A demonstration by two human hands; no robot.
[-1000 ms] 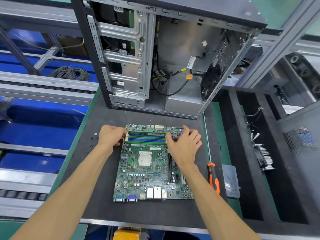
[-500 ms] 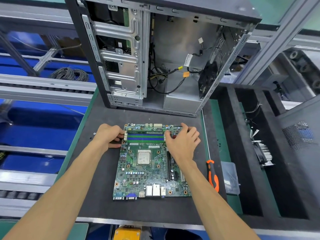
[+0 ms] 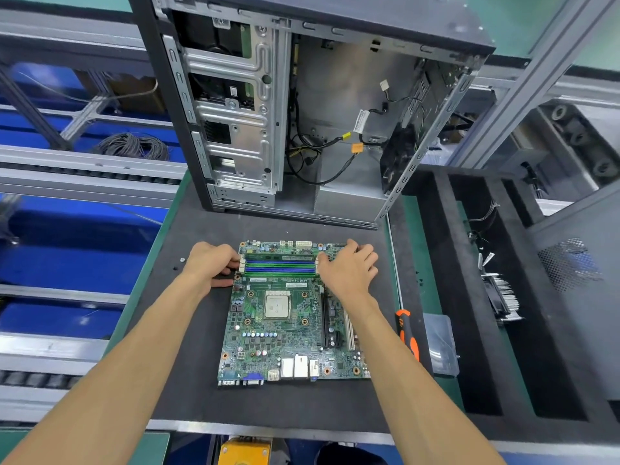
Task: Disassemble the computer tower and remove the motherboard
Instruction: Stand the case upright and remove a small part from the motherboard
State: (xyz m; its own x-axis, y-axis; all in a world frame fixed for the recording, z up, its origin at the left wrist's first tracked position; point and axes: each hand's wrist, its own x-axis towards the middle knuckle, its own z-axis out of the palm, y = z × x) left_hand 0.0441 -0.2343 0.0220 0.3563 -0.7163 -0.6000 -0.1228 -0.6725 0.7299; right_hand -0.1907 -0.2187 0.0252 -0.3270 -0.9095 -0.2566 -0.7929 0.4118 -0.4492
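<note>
The green motherboard (image 3: 285, 330) lies flat on the dark mat (image 3: 188, 380), outside the open computer tower (image 3: 339, 105) that stands behind it. A memory stick (image 3: 280, 256) sits in the farthest of the blue and green slots near the board's far edge. My left hand (image 3: 211, 263) rests at the left end of those slots, fingers curled against the white latch. At the slots' right end, my right hand (image 3: 349, 270) lies with its thumb on the latch and fingers spread over the board's far right corner.
An orange-and-black screwdriver (image 3: 407, 333) lies on the mat right of the board, beside a clear plastic box (image 3: 441, 344). Dark foam trays (image 3: 486, 297) with a heatsink (image 3: 503, 297) stand at right. Loose cables hang inside the tower. Small screws (image 3: 182, 260) lie left of my left hand.
Both hands stay at the ends of the memory slots; the right hand has shifted slightly. The view has tilted a little.
</note>
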